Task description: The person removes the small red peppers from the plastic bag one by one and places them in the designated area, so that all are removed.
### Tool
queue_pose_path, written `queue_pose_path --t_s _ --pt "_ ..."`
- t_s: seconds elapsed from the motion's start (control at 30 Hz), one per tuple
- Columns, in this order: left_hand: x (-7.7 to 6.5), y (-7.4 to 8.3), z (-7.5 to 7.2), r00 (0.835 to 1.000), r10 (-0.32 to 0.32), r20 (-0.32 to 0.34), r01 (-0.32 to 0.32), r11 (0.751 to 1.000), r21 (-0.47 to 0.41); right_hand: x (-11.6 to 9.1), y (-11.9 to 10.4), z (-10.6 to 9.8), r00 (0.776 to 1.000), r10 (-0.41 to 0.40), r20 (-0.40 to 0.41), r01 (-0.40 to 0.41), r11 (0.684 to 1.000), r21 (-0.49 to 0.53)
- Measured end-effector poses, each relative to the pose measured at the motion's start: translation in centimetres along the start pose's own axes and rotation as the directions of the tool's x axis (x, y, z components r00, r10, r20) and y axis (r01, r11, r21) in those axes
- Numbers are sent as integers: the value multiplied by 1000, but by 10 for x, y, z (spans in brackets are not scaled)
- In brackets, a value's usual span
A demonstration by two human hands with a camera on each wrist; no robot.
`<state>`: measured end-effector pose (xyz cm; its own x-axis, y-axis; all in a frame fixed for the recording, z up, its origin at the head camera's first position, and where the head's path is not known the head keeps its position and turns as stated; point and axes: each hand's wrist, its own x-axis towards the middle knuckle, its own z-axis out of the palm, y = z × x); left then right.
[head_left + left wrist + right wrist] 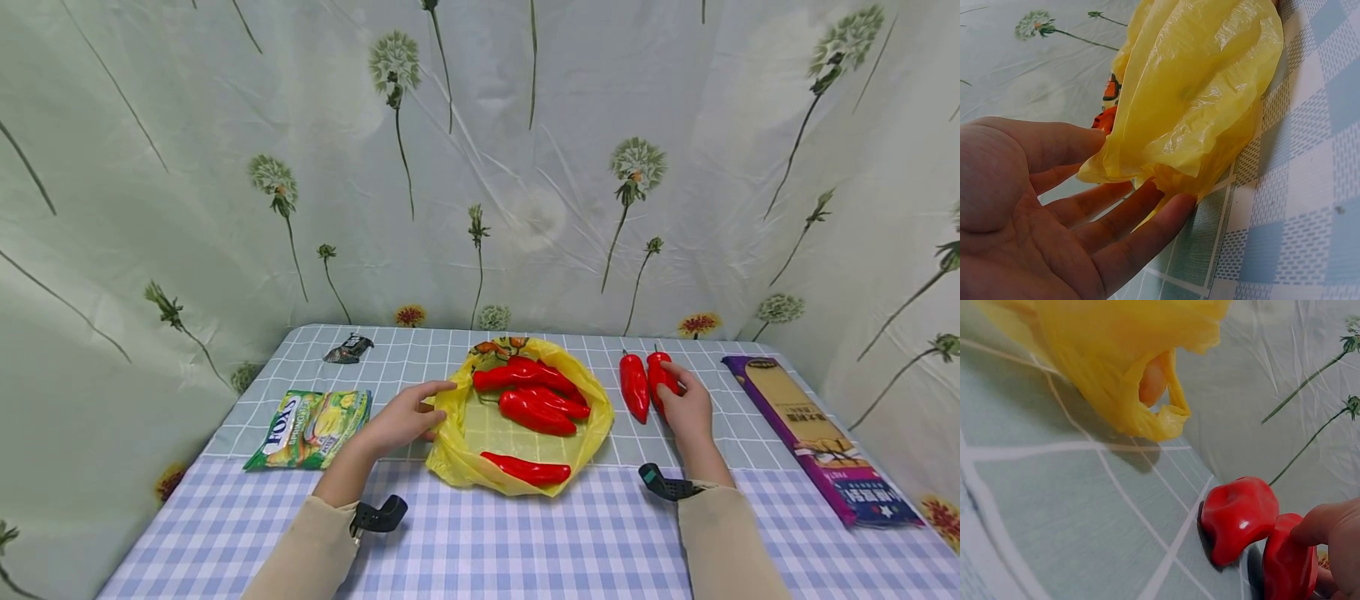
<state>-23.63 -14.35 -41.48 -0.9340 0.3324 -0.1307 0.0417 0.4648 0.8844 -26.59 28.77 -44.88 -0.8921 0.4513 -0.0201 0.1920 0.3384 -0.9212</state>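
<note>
A yellow plastic bag (450, 467) lies spread with its mouth up and several red peppers (536, 412) inside. At its left rim is my left hand (401, 419); in the left wrist view the bag's edge (1100, 165) passes between thumb and fingers. On the right, my right hand (686, 404) grips a red pepper (658, 371) from above, thumb on its near side. Another red pepper (633, 387) lies just left of it. The right wrist view shows the gripped pepper (1285, 562) close beside the other one (1241, 515).
A green FOX'S candy bag (311, 429) lies on the left, with a small black wrapper (348, 348) behind it. At the right edge lies a long purple pasta packet (817, 442). A floral curtain (525, 167) hangs behind the checked tablecloth (525, 550).
</note>
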Motion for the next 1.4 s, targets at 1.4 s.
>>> queue_pose_path --t_s 1.4 --pt "0 -1 0 1000 19 9 -20 999 30 -6 -11 -1 997 12 -78 -21 993 -119"
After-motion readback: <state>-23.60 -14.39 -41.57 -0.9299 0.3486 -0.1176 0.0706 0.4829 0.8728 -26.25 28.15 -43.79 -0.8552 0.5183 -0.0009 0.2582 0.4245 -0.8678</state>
